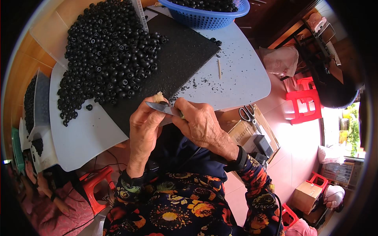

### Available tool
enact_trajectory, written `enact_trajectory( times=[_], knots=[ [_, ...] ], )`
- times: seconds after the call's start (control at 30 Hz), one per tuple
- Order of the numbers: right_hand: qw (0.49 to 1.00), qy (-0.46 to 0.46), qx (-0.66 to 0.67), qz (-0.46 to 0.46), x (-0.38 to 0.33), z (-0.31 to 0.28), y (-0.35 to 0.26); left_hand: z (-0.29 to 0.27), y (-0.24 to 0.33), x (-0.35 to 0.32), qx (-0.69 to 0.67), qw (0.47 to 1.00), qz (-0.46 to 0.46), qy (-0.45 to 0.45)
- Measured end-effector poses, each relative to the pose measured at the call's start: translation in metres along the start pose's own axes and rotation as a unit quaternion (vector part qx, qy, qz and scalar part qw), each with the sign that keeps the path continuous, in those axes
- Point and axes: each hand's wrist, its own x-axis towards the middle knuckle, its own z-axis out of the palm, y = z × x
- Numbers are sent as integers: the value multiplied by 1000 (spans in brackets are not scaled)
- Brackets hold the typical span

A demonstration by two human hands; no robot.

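My right hand (202,124) grips a small knife (159,107), its blade pointing left across the fingers of my left hand. Pinched in my left hand (142,126) is a small black round part (163,103), mostly hidden by the blade and fingers. A pale wrapping (158,95) shows at a left fingertip. Both hands meet over the near edge of a dark speckled board (173,51). Beyond my left hand spreads a large heap of black round parts with holes (110,55), spilling from a clear bin (51,33). Black shavings (189,84) lie by the board.
A blue basket (208,17) of black parts stands at the table's far edge. A thin wooden stick (219,69) lies on the white table (252,74). Scissors (249,115) rest on a cardboard box (241,133) at right. Another person's arm (59,202) is at lower left, near a red stool (96,187).
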Motion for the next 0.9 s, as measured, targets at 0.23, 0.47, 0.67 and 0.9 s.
enact_trajectory(
  times=[0.23,0.47,0.67,0.9],
  knots=[
    [1000,0,-4,-1,0,1,1,4,3,-1,11,1000,-15,14],
    [1000,-3,-11,-1,-1,1,0,3,3,-3,14,999,-24,27],
    [999,9,-48,20,-1,-3,-7,11,9,-3,13,999,-5,48],
    [992,33,-7,118,9,-13,-16,9,24,-8,-44,997,42,-55]
  ],
)
